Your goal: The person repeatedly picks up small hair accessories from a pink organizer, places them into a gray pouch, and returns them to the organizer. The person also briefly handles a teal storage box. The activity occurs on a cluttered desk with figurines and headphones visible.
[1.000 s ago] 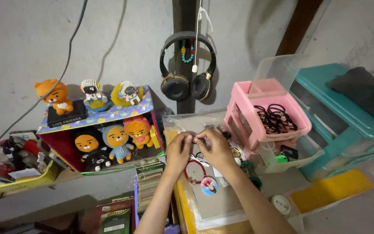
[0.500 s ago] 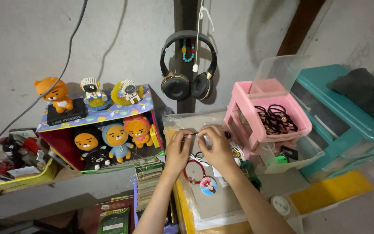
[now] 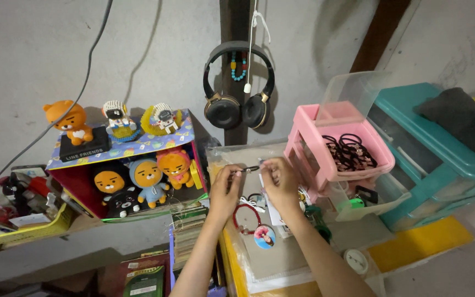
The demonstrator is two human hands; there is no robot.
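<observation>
Above a cluttered desk, the left hand (image 3: 225, 190) and right hand (image 3: 279, 179) each pinch one end of a small dark hair clip (image 3: 250, 169), fingertips closed, holding it level between them, just left of the pink drawer organizer (image 3: 309, 144) of black hair ties (image 3: 353, 151).

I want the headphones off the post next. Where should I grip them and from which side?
Probably take the headphones by the top of the band, coming from the front and lifting up. They hang by that arch on the dark post, ear cups down, so the band is the bare, narrow part. A bead string and a white cord dangle inside the arch; keep fingers outside them.
</observation>
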